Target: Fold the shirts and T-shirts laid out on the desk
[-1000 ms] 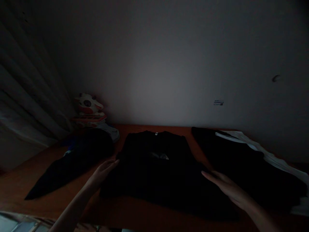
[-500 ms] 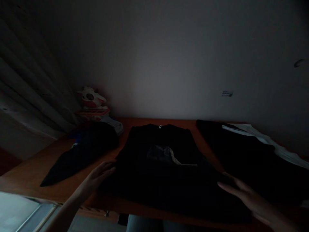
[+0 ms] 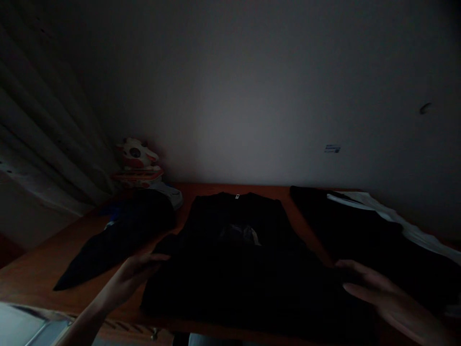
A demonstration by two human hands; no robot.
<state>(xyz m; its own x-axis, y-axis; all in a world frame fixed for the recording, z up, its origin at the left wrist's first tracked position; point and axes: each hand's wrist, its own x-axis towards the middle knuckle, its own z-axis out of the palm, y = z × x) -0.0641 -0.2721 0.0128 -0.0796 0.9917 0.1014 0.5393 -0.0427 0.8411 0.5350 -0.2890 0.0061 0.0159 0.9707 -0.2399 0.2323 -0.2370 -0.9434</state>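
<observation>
A black shirt (image 3: 237,216) lies spread in front of me, its collar with a small white label toward the wall. Part of a grey print (image 3: 237,234) shows on its chest; dark cloth lies over the lower part of it. At the shirt's left side, my left hand (image 3: 135,274) is closed on the dark cloth's edge. My right hand (image 3: 378,290) grips the cloth at the right side, with the thumb below the fingers. Deep shadow hides the fingertips and the folds between the two hands.
On the left lies a dark garment (image 3: 122,240), with a pale cap-like item (image 3: 175,196) behind it. A cow-shaped toy (image 3: 137,156) stands by the curtain (image 3: 43,144). More black clothing (image 3: 345,230) and a white garment (image 3: 414,233) lie on the right of the wooden table (image 3: 32,276).
Both hands have moved slightly outward, and the left is lower in the picture. The dark cloth covers more of the print, whose light stripe now shows shorter. The view has tilted up a little.
</observation>
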